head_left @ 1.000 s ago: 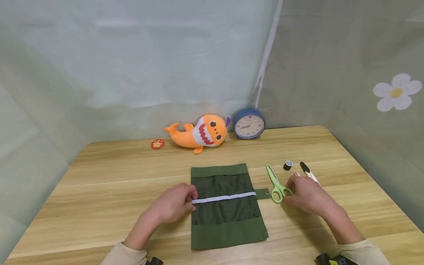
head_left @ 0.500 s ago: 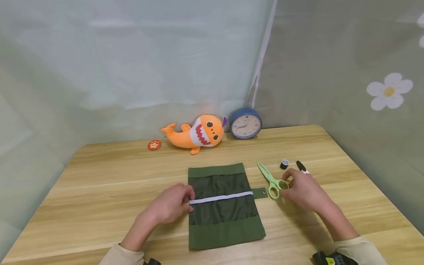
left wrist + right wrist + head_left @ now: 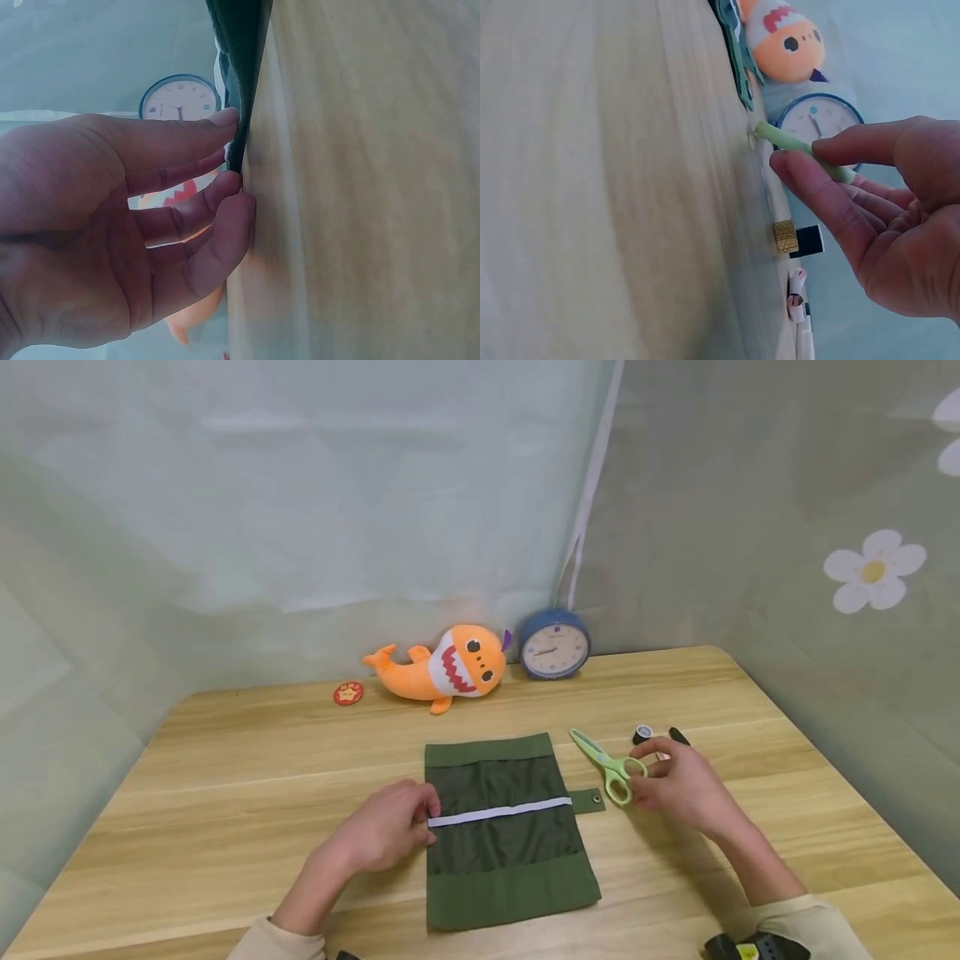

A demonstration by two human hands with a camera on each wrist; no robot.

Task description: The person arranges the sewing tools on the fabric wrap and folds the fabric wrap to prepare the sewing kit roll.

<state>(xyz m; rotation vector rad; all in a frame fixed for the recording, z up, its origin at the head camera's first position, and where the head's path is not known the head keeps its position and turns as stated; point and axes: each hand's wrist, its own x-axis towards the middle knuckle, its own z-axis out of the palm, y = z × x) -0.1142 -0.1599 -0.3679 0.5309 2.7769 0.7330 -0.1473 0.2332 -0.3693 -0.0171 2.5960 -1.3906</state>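
Observation:
A dark green cloth tool roll point(image 3: 513, 890) lies spread out, with a white elastic band point(image 3: 498, 814) across its middle. My left hand point(image 3: 390, 827) pinches its left edge beside the band; in the left wrist view the thumb and fingertips meet at the cloth edge point(image 3: 246, 60). To the right, my right hand point(image 3: 684, 787) grips light green scissors point(image 3: 592, 750) by a handle loop between thumb and fingers. Their blades point away and to the left. In the right wrist view the handle point(image 3: 784, 141) tilts up from the table.
Behind the right hand lie a black thread spool point(image 3: 642, 734) and a black-tipped item point(image 3: 678, 736), partly hidden. A small gold textured piece point(image 3: 785, 236) sits by the spool. An orange plush shark point(image 3: 408, 679), blue clock point(image 3: 555, 645) and red disc point(image 3: 348, 693) line the back.
My right hand has taken hold of the scissors and shifted them slightly left and away, turning them a little. The left hand stays at the roll's edge. The head view has shifted slightly.

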